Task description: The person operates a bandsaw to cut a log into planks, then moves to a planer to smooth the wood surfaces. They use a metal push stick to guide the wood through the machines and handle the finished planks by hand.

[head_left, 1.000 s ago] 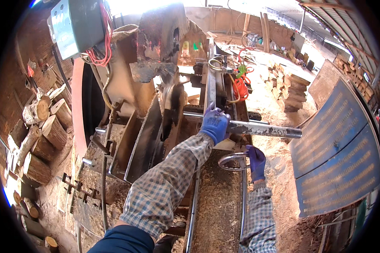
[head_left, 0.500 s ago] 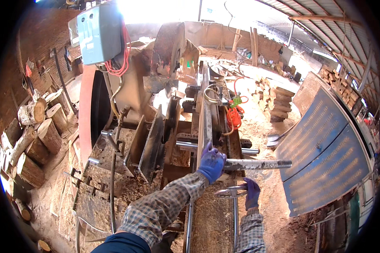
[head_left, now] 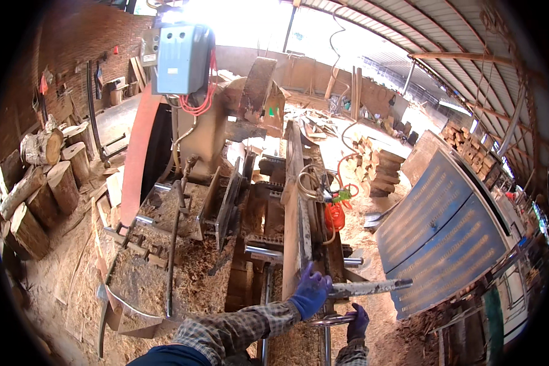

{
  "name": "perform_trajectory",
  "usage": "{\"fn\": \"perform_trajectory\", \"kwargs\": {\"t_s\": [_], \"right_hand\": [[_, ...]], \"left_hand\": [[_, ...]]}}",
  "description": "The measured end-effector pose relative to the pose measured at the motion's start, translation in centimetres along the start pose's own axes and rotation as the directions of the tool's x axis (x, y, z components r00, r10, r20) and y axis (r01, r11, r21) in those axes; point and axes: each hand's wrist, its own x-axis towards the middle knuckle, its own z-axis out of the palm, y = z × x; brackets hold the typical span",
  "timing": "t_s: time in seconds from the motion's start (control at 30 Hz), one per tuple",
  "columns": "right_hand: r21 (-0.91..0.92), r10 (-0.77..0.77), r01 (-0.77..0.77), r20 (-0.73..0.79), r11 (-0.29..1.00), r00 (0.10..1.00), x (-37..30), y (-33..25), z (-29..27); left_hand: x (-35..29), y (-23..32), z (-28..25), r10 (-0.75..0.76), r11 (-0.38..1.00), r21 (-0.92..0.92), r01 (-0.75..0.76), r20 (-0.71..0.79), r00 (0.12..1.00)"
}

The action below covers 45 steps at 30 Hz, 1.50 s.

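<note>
My left hand (head_left: 311,290), in a blue-purple glove, is closed at the left end of a thick, worn metal bar (head_left: 372,287). Its fingers also lie against the near end of a long upright metal beam (head_left: 300,210), and the exact grip is partly hidden. Just below the bar, my right hand (head_left: 358,322), in a dark purple glove, is closed on the right side of a metal handwheel (head_left: 330,321) seen nearly edge-on. Plaid sleeves cover both forearms. Sawdust coats the machine bed around them.
A sawing machine (head_left: 195,146) with a blue control box (head_left: 183,61) stands ahead left. Cut logs (head_left: 49,177) are piled at left. An orange coiled hose (head_left: 334,215) hangs beside the beam. A blue slatted panel (head_left: 445,222) leans at right; stacked timber (head_left: 375,165) lies beyond.
The view has shifted, so my hands, bar and handwheel appear lower and the machine and blue box farther right. Both hands keep their places on the bar and the handwheel.
</note>
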Motion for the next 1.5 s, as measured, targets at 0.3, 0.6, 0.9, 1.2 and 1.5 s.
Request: {"fn": "perform_trajectory", "kwargs": {"t_s": [0.3, 0.6, 0.9, 1.2, 1.5], "right_hand": [[0.057, 0.017, -0.008, -0.155, 0.998, 0.988, -10.1, 1.6, -10.8], [-0.032, 0.123, -0.125, -0.048, 0.992, 0.991, -21.7, -0.1, -26.8], [-0.974, -0.625, -0.224, -0.191, 0.026, 0.757, -35.3, -16.3, -22.7], [-0.933, -0.549, 0.354, 0.333, -0.072, 0.767, -42.7, -12.5, -0.3], [-0.996, -0.497, 0.01, -0.036, 0.09, 0.867, -49.9, -12.2, -1.2]], "left_hand": [[-19.8, 4.2, -13.0, 0.307, 0.748, -0.594, -0.295, -0.083, 0.948], [-53.3, -10.8, -7.1, -0.427, 0.289, -0.163, 0.943, 0.86, 0.279], [-58.4, -18.5, -3.0, -0.748, 0.265, -0.088, 0.96, 0.61, 0.262], [-53.2, -19.9, -2.3, -0.361, 0.355, -0.269, 0.895, 0.844, 0.397], [-51.0, -12.3, -10.6, 0.239, 0.012, -0.412, 0.911, 0.886, 0.397]]}}
